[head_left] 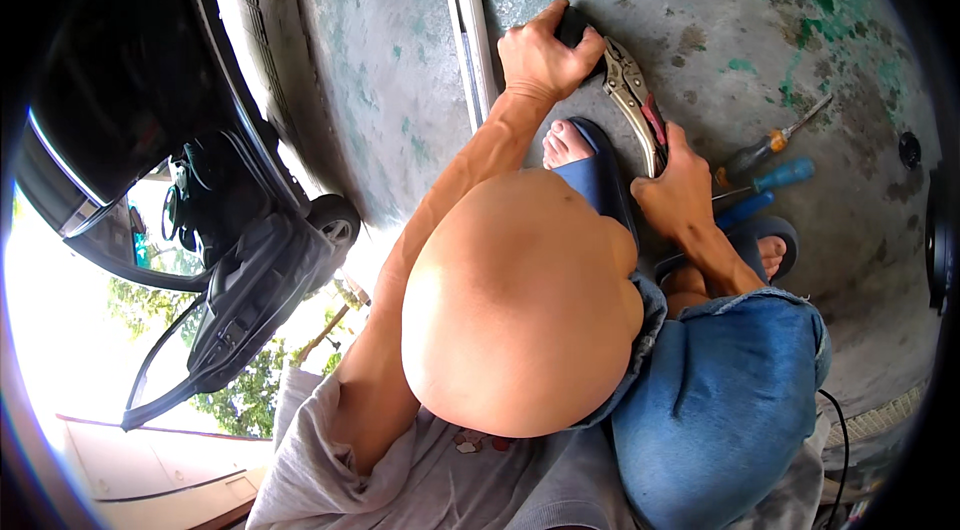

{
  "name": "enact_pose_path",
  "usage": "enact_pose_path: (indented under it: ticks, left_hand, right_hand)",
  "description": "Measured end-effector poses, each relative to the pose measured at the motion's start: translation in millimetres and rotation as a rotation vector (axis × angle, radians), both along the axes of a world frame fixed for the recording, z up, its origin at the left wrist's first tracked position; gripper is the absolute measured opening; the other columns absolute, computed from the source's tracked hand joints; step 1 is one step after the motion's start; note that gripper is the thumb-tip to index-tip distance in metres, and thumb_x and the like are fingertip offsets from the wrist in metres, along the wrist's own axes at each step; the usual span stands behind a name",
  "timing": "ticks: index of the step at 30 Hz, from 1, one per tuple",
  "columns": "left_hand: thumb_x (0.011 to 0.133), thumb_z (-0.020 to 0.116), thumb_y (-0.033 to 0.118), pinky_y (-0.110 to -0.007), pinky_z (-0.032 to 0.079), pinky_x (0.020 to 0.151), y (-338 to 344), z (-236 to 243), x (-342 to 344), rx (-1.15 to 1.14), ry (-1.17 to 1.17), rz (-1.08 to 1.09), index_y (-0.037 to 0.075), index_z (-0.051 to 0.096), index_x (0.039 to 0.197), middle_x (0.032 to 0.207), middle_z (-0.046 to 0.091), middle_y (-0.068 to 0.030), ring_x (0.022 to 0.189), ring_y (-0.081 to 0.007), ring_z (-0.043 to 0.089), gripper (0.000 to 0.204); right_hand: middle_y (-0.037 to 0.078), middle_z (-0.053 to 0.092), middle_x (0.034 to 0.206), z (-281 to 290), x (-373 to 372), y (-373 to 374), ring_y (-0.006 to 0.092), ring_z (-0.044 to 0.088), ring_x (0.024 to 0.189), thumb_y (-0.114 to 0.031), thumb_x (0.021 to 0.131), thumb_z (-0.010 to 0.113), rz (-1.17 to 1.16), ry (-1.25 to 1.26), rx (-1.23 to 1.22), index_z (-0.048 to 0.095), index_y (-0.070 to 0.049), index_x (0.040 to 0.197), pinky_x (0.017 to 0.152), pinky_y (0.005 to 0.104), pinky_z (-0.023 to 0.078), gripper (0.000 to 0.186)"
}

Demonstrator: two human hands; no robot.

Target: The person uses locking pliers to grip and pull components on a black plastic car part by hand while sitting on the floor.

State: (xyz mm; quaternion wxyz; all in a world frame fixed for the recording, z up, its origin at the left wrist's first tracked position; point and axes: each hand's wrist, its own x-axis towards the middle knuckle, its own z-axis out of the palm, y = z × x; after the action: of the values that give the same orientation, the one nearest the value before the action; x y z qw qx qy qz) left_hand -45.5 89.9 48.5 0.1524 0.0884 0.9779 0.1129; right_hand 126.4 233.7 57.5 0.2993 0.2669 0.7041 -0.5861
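While the left hand [545, 55] grips a black part [573, 28], thumb and forefinger parted by its width, the right hand [680, 185] curls closed about the handle end of locking pliers [628, 90], whose head lies beside the left thumb. The step in hand appears to be applying the pliers to the part, though whether their jaws bite cannot be told; the next move would call for steady left fingers and a controlled right-hand squeeze. Screwdrivers [785, 173] lie right of the right fingers.
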Motion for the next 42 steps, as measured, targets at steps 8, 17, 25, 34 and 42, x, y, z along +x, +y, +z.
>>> enact_pose_path:
  ticks: [8,17,25,34,42]
  left_hand:
    - [0.075,0.069,0.043,-0.039,0.059,0.078,5,7,0,0.022,-0.021,0.038,0.005,0.076,0.111,0.084,0.074,-0.0215,0.081,-0.0342,0.075,0.053]
    - [0.076,0.066,0.043,-0.041,0.058,0.08,2,6,1,0.022,-0.005,0.008,0.004,0.075,0.113,0.085,0.073,-0.025,0.083,-0.0367,0.074,0.055]
    - [0.079,0.068,0.042,-0.041,0.055,0.089,-11,9,14,0.199,0.015,0.044,0.0,0.069,0.122,0.099,0.073,-0.0257,0.097,-0.0374,0.073,0.06]
    - [0.093,0.062,0.048,-0.043,0.053,0.093,-10,-4,34,0.232,0.203,0.078,0.001,0.069,0.122,0.11,0.071,-0.0281,0.105,-0.0416,0.069,0.056]
    - [0.099,0.054,0.052,-0.047,0.056,0.07,-8,-2,-19,0.199,0.178,0.126,0.008,0.079,0.093,0.07,0.07,-0.0202,0.073,-0.0416,0.07,0.051]
  right_hand:
    - [0.034,0.066,0.109,-10,9,2,0.0513,0.063,0.104,-0.008,0.068,0.065,-0.009,0.123,0.006,0.05,0.004,0.131,0.092,0.0515,0.051,0.065]
    - [0.036,0.066,0.098,1,-3,4,0.0557,0.063,0.097,-0.011,0.069,0.062,0.054,0.076,0.051,0.05,0.004,0.113,0.09,0.0569,0.05,0.049]
    - [0.033,0.066,0.107,-6,5,2,0.0542,0.062,0.104,-0.011,0.074,0.059,0.094,0.042,0.071,0.048,0.0,0.118,0.091,0.0583,0.049,0.047]
    - [0.026,0.065,0.115,20,-17,11,0.0458,0.064,0.109,-0.015,0.085,0.063,0.284,-0.006,0.509,0.05,-0.01,0.138,0.091,0.0542,0.051,0.055]
    - [0.033,0.069,0.104,62,-95,7,0.0488,0.069,0.097,-0.011,0.084,0.06,0.646,-0.022,0.552,0.053,0.006,0.112,0.088,0.0541,0.054,0.034]
